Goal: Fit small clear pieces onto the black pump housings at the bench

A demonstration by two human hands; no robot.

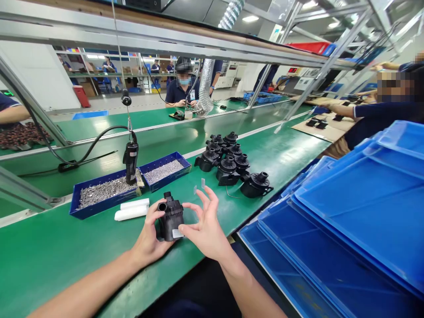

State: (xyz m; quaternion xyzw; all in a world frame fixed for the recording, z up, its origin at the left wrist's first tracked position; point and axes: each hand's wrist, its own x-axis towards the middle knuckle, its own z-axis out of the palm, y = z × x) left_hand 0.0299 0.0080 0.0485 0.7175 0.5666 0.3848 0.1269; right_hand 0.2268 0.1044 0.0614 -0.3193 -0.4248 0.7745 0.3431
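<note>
My left hand (150,238) is closed around a black plastic pump housing (170,212), holding it upright just above the green bench. The housing has a round port facing me and a spout on top. A small white label (178,233) sits low on its side. The thumb of my right hand (203,225) touches that label, and the index fingertip is at the housing's upper edge. My other right fingers are raised and spread, with small clear-looking stickers (203,182) stuck on two fingertips.
Blue trays of screws (106,194) and smaller metal parts (164,171) stand beyond my left hand. A black electric screwdriver (131,161) hangs above one. White rolls (132,211) lie nearby. Several black housings (228,168) and a hex key (232,193) are ahead. Blue bins (357,198) are stacked right.
</note>
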